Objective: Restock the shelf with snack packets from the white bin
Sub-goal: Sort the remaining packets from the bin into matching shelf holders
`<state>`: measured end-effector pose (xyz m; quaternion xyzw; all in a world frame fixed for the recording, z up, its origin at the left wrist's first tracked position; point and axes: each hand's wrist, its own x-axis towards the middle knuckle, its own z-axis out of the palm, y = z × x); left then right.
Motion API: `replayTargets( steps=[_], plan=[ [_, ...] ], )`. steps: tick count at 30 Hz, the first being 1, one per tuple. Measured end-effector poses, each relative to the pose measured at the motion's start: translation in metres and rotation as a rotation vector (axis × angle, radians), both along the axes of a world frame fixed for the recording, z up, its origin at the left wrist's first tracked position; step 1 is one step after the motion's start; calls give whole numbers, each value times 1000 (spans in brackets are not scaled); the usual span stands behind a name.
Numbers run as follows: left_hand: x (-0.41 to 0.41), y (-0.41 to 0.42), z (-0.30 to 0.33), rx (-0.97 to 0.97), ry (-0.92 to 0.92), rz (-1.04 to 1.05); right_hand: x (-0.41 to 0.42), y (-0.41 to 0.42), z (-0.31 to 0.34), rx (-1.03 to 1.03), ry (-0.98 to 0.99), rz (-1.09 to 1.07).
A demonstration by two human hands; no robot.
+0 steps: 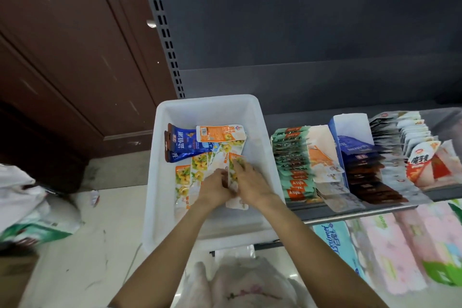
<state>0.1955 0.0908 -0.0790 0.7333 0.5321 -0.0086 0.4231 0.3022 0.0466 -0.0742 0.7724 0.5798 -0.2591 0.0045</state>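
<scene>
Down in the white bin [160, 157], parked at the shelf's [350, 215] left end so packets travel a short way, both hands gather orange-and-yellow snack packets [197, 170]; left hand [215, 189] and right hand [247, 180] have fingers curled around a small stack held upright between them, likely squaring it before shelving
</scene>
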Motion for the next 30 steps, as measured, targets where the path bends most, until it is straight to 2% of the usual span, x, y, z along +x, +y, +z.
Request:
replayTargets(
  steps=[7,10,12,14,15,17,19,21,25,28,30],
  plan=[
    [-30,13,44,236,-208,-23,3,-7,41,400,119,139],
    [-36,16,68,283,-374,-1,4,-9,60,449,201,76],
    [-36,18,85,216,-519,89,6,-14,68,477,364,-65],
    [-36,20,98,60,-688,164,10,-24,75,525,637,-246],
    [-35,20,102,-14,-711,159,13,-30,78,549,774,-333],
    [-28,17,107,-111,-646,55,19,-43,85,584,977,-498],
    [-15,11,112,-99,-572,-66,28,-58,91,613,1104,-627],
    [2,4,119,5,-526,-181,40,-76,97,689,1071,-700],
    [46,-8,136,259,-468,-469,71,-124,114,995,837,-796],
    [88,-23,143,525,-568,-606,88,-155,122,1143,533,-745],
    [116,-33,141,612,-651,-646,98,-165,118,1198,328,-780]
  ],
)
